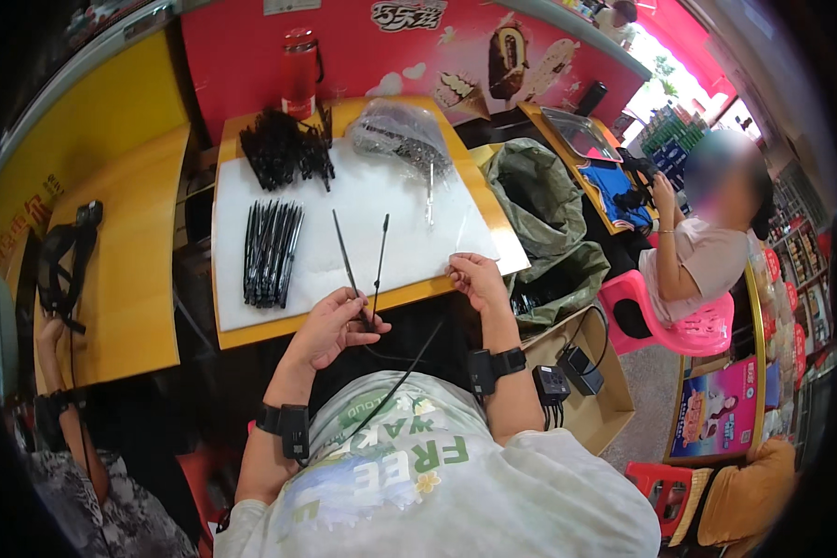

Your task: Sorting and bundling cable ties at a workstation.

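Observation:
My left hand [337,327] is closed around a few thin black sticks [346,251]. Two of them point up and away over the table edge, spread in a V. My right hand [479,281] is closed in a pinch over the table's near right edge; what it pinches, if anything, is too small to make out. On the white board [335,279] lies a neat row of black sticks [272,253]. Behind that row is a loose heap of black pieces [286,147]. A clear plastic bag [398,138] lies at the back right, with a slim clear piece [430,200] beside it.
A red bottle [299,73] stands at the back. Olive sacks [535,191] and a cardboard box [595,405] with black devices are to my right. A person [697,251] sits at another table on the right; another person's hand [52,330] holds black straps [65,260] at left.

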Motion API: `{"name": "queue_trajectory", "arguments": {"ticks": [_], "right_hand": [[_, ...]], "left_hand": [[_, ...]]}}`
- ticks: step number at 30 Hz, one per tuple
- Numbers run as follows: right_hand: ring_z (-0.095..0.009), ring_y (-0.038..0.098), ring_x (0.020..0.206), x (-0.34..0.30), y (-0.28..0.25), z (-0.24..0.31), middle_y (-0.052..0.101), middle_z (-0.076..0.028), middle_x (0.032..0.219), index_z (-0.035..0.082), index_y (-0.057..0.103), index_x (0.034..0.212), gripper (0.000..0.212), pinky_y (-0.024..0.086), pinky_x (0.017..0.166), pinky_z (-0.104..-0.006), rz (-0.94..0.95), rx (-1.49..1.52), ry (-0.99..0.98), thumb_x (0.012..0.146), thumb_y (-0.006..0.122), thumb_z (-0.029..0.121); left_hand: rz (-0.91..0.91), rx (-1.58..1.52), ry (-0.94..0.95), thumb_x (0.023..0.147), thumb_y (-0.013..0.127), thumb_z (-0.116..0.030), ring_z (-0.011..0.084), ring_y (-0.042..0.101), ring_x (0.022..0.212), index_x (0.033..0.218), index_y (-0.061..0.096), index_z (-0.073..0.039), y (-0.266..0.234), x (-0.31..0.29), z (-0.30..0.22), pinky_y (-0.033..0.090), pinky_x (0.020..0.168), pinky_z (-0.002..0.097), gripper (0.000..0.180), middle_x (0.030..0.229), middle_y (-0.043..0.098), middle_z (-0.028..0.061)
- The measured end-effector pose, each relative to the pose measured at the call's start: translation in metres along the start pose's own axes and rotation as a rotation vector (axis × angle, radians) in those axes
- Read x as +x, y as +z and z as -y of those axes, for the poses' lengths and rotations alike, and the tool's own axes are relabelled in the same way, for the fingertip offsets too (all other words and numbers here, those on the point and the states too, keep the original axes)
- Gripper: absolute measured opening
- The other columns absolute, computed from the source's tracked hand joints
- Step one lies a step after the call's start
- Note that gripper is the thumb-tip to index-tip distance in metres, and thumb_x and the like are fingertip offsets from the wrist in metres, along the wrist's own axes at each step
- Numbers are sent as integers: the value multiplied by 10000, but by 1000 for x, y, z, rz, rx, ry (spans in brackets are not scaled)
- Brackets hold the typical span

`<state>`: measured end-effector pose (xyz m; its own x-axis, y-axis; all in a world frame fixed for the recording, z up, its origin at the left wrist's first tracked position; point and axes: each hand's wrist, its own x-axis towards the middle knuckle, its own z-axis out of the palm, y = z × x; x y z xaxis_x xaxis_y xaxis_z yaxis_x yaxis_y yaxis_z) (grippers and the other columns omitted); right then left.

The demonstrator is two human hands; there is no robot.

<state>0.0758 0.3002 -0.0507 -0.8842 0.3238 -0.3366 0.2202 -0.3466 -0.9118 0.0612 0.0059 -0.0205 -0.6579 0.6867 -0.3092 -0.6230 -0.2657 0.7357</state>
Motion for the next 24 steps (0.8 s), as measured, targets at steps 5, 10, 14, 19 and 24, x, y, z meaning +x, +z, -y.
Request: {"name": "queue_trajectory", "arguments": {"ticks": [5, 10, 14, 19, 24], "right_hand": [[-80, 531, 542, -3, 1, 0, 616, -46, 690, 3, 619, 879, 114, 398, 469, -188, -94, 54, -194, 825, 631, 103], [-93, 541, 562, -1, 0, -7, 608, -53, 730, 7, 600, 922, 137, 432, 492, -196, -155, 333, -241, 846, 616, 118], [-92, 550, 586, -19, -9, 22, 596, -56, 741, -6, 583, 917, 106, 445, 510, -188, -136, 502, -181, 861, 592, 84], [-82, 539, 576, -8, -22, 64, 580, -48, 721, 4, 567, 881, 96, 438, 479, -172, -199, 725, -454, 869, 594, 96], [-62, 432, 461, 55, -88, 37, 567, -47, 711, 16, 549, 856, 97, 377, 408, -161, 174, 1522, 82, 887, 579, 103]], "left_hand": [[-6, 31, -8, 960, 446, -158, 287, 658, 855, 969, 461, -23, 5, 3, -1, 589, 608, 283, 136, 800, 568, 112], [-6, 24, -23, 954, 430, -128, 326, 651, 870, 970, 452, -24, -7, -8, 5, 592, 640, 340, 107, 832, 581, 132], [-19, -46, 1, 933, 434, -78, 355, 652, 855, 994, 470, -30, -11, -16, 9, 596, 647, 363, 86, 807, 596, 133], [-47, -77, 29, 939, 432, -92, 355, 658, 826, 972, 486, -32, -10, -16, 7, 602, 602, 355, 87, 791, 604, 145], [5, -72, 47, 953, 411, -99, 338, 660, 834, 999, 485, -38, -7, -1, 3, 601, 612, 338, 106, 823, 611, 146]]}}
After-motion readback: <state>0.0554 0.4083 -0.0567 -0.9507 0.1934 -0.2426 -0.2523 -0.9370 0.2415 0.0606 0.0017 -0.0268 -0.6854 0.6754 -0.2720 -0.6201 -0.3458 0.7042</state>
